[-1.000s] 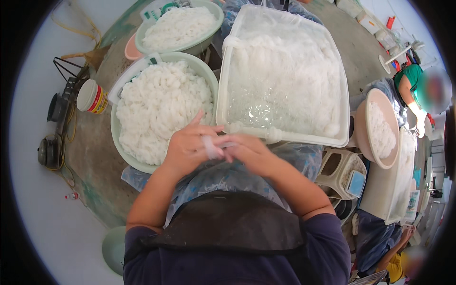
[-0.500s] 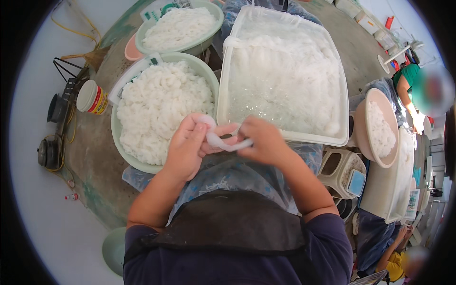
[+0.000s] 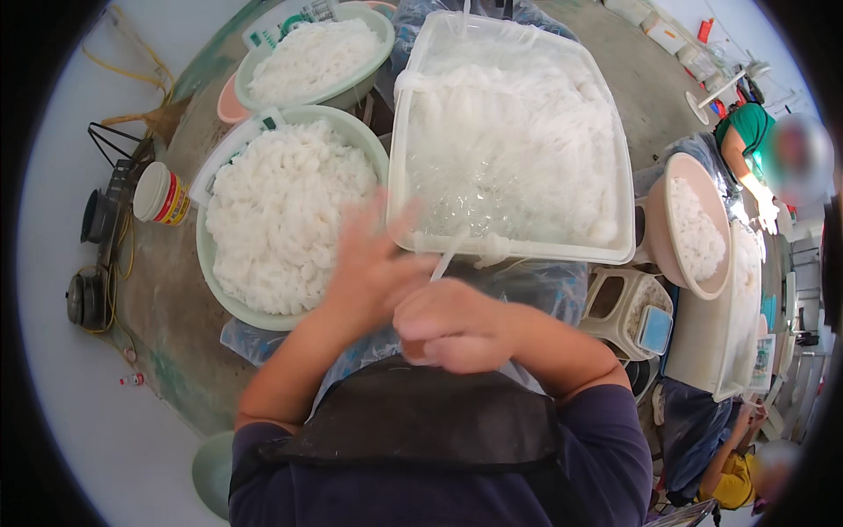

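My right hand point(image 3: 458, 323) is closed in a fist close to my apron, gripping a thin white fibre strand point(image 3: 446, 258). The strand stretches up from the fist toward the near rim of a white tray point(image 3: 536, 250). Water and a mass of soft white fibre point(image 3: 536, 149) fill the tray. Just left of the fist, my left hand point(image 3: 373, 268) is blurred by motion, with its fingers spread and nothing visible in them. It is beside a pale green basin point(image 3: 379, 162) heaped with white fibre clumps point(image 3: 285, 215).
Behind the near basin stands another green basin point(image 3: 386, 48) of white fibre. To the right are a pink basin point(image 3: 672, 237) with fibre and a beige stool point(image 3: 628, 307). A lidded bucket point(image 3: 158, 193) is at the left. Two other people are at the far right.
My right hand has pulled back toward my body with the strand. My left hand has let go of the looped white fibre and spread its fingers. The view has shifted slightly.
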Action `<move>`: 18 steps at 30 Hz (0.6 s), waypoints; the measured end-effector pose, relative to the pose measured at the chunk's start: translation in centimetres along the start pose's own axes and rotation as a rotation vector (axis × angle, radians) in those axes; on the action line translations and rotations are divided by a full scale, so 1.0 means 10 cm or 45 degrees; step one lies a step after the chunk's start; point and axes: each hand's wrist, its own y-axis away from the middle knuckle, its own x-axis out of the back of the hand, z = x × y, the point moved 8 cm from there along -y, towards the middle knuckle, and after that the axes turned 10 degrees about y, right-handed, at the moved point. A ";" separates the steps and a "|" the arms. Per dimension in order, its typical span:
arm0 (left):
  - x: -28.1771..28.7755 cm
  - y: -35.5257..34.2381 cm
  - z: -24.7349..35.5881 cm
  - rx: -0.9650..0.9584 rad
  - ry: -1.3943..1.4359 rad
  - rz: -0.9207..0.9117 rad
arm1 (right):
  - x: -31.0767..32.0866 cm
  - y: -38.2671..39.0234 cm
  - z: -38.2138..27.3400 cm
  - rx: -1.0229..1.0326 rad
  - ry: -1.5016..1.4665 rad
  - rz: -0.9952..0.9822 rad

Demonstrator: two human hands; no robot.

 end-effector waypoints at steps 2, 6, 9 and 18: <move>-0.18 0.06 0.14 -0.198 -0.072 -0.127 | 0.21 0.10 0.30 -0.473 0.013 0.130; -0.02 0.10 -0.01 -0.033 0.264 0.227 | 0.30 0.11 0.35 0.024 -1.343 0.614; 0.29 0.18 0.03 -0.181 -0.195 0.479 | 0.00 0.17 0.50 0.140 0.041 0.187; 0.13 0.21 -0.40 0.371 1.080 0.511 | -0.08 0.09 0.76 -0.090 0.687 0.323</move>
